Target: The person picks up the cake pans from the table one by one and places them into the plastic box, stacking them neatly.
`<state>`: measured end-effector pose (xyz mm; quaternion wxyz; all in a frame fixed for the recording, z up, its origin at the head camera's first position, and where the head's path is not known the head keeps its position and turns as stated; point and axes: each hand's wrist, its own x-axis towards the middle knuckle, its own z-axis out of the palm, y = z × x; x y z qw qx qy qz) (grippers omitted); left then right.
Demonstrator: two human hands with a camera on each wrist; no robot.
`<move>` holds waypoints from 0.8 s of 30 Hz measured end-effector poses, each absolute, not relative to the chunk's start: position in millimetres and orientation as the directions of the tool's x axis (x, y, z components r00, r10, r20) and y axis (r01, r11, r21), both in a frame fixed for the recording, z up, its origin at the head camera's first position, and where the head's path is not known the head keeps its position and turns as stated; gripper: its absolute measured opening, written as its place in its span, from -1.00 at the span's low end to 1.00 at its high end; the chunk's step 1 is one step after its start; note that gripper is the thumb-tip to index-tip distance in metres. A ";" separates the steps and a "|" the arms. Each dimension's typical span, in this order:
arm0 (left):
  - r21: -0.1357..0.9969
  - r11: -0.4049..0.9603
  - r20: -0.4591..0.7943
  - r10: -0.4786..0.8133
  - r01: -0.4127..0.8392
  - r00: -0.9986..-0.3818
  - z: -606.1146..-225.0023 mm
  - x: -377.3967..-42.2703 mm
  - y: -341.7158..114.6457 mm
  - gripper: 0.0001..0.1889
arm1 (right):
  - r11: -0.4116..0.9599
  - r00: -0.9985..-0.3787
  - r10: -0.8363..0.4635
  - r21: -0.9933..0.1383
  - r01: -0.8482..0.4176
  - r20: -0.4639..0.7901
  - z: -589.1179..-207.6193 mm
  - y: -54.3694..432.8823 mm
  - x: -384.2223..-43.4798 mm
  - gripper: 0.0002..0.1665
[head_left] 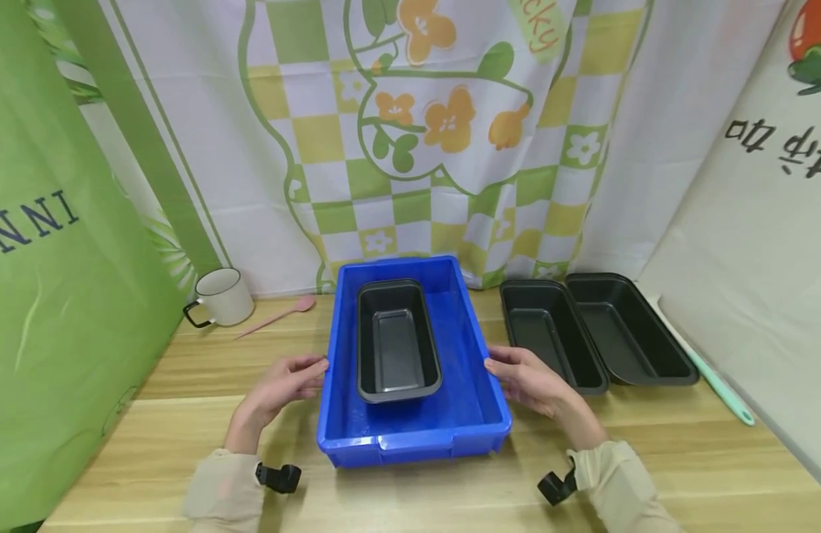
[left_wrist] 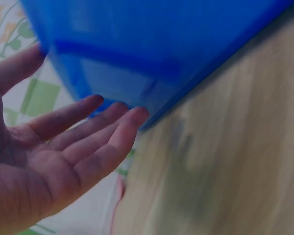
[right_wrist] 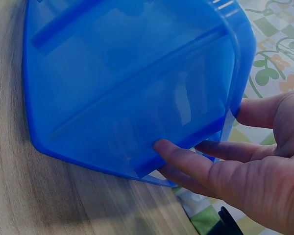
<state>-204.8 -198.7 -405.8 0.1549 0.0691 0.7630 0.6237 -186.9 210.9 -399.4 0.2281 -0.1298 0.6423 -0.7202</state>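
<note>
A blue plastic bin (head_left: 466,355) stands in the middle of the wooden table. Inside it, toward the left, sits a black loaf pan (head_left: 398,344). My left hand (head_left: 286,389) is at the bin's left side, thumb tip at the rim; in the left wrist view its fingers (left_wrist: 103,147) extend loosely by the outer wall. On the opposite side, my right hand (head_left: 530,381) has its thumb against the rim, and in the right wrist view its fingers (right_wrist: 191,164) lie fairly straight against the outer wall. Neither hand curls round the bin.
Two more black loaf pans, one nearer (head_left: 550,337) and one farther right (head_left: 630,329), stand beside the bin. A mint-handled utensil (head_left: 716,381) lies along the right edge. At the back left are a white mug (head_left: 225,297) and a pink spoon (head_left: 277,317). A patterned curtain (head_left: 437,148) hangs behind.
</note>
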 end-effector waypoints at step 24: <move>0.989 0.084 -0.148 0.395 -0.125 -0.907 -414.3 -207.7 -191.0 -0.37 | -0.057 -0.865 -0.488 -0.984 0.167 -0.118 -395.7 210.0 -187.1 -0.29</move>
